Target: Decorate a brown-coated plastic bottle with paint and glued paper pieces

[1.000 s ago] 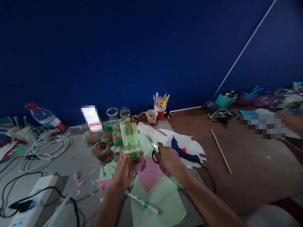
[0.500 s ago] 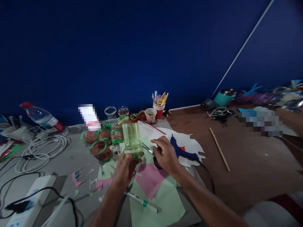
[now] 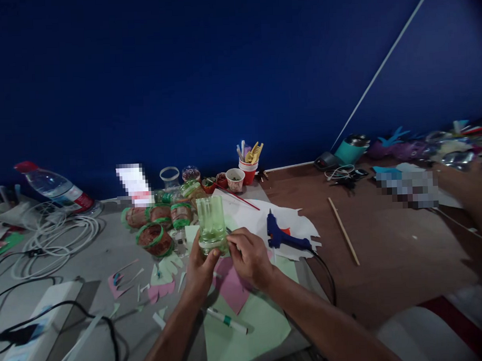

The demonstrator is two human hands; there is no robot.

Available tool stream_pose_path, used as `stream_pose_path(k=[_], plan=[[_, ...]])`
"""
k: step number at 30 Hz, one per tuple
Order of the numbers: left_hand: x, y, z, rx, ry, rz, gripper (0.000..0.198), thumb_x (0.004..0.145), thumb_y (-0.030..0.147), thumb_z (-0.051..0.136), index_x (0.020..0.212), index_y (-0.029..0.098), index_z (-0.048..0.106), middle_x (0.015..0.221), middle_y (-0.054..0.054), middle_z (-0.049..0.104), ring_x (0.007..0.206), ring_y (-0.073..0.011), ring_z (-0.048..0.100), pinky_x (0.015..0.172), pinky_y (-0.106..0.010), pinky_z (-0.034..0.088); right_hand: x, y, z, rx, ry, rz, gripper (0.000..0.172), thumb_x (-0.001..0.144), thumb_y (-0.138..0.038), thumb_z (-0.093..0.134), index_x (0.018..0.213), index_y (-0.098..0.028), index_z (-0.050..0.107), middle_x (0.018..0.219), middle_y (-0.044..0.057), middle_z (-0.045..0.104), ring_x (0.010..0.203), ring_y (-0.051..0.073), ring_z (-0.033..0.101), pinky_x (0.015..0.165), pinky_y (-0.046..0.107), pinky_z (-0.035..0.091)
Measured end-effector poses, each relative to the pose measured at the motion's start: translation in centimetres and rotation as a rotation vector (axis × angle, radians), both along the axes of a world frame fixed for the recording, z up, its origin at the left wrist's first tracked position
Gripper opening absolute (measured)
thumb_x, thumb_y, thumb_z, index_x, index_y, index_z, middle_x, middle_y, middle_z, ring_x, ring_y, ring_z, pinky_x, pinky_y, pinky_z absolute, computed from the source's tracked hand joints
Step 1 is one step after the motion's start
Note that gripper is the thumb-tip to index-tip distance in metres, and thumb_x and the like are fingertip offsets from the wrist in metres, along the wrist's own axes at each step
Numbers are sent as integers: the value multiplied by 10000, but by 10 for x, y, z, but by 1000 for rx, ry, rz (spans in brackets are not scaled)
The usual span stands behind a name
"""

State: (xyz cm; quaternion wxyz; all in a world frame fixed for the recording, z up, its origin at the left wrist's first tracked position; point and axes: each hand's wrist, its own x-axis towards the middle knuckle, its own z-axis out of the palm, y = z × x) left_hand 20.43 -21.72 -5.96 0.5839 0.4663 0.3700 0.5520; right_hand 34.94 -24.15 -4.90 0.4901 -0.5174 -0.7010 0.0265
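Note:
My left hand (image 3: 202, 268) is closed around the base of a see-through, pale green cut plastic bottle piece (image 3: 211, 221), which stands upright in the grip. My right hand (image 3: 249, 258) presses close against the bottle piece's right side, fingers curled round a pair of scissors. Of the scissors only a sliver of blade (image 3: 228, 231) shows; the handles are hidden. Beneath the hands lie a pink paper sheet (image 3: 231, 294) and a pale green sheet (image 3: 265, 327), with a white marker (image 3: 228, 321) on top.
A blue glue gun (image 3: 286, 236) rests on white paper to the right, near a wooden stick (image 3: 343, 230). Green-rimmed brown containers (image 3: 155, 240) stand left of the hands. A power strip (image 3: 38, 324) and cables lie at left. At far right is another person's arm (image 3: 473, 193).
My right hand has moved left and in against the bottle piece, bringing the scissors to its side. The scissor blades, plain before, are now mostly hidden. The view has shifted slightly.

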Motion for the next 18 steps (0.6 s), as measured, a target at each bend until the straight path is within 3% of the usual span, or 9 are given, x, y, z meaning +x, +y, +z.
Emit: stream_pose_path(k=[5, 12, 18], plan=[[4, -4, 0, -29, -11, 71, 531, 652, 222, 798, 1156, 228, 631, 1117, -47, 685, 1032, -217, 617, 899, -274, 454, -5, 2, -1, -55, -12, -66, 151, 850, -133, 395, 844, -186, 536, 767, 66, 597, 725, 180, 569, 658, 277, 462], [5, -7, 10, -50, -55, 87, 594, 634, 187, 808, 1194, 224, 611, 1175, -63, 678, 1079, -221, 616, 897, -259, 474, -10, 2, -7, -221, 139, -128, 96, 812, -191, 393, 791, -202, 485, 760, 42, 574, 700, 167, 546, 672, 269, 438], [3, -9, 9, -63, -36, 77, 573, 669, 235, 791, 1211, 216, 606, 1200, -80, 668, 1108, -235, 608, 894, -265, 487, -10, 3, -1, -418, 346, -125, 58, 781, -201, 425, 770, -200, 482, 688, 12, 578, 646, 154, 556, 605, 248, 428]])
